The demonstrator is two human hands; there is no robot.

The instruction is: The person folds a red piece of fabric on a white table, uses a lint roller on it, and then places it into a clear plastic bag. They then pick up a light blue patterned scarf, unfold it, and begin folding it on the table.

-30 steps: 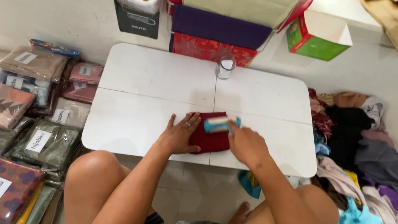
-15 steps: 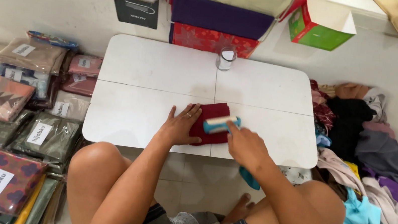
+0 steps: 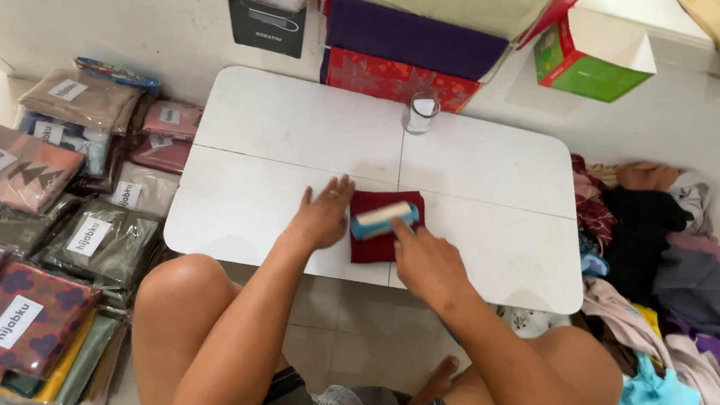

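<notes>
A folded dark red cloth (image 3: 373, 243) lies near the front edge of a low white table (image 3: 296, 130). My left hand (image 3: 324, 215) rests flat on the table with its fingers spread, touching the cloth's left edge. My right hand (image 3: 426, 258) grips the blue handle of a lint roller (image 3: 384, 217), whose pale roll lies across the top of the cloth. My bare knees sit under the table's front edge.
A clear glass (image 3: 420, 113) stands at the table's back middle. Boxes (image 3: 412, 39) and a green carton (image 3: 590, 55) line the wall behind. Bagged folded fabrics (image 3: 29, 217) pile on the left floor; loose clothes (image 3: 678, 297) heap on the right.
The view has shifted slightly. My right hand has moved the lint roller a little along the red cloth; my left hand keeps pressing at the cloth's left edge.
</notes>
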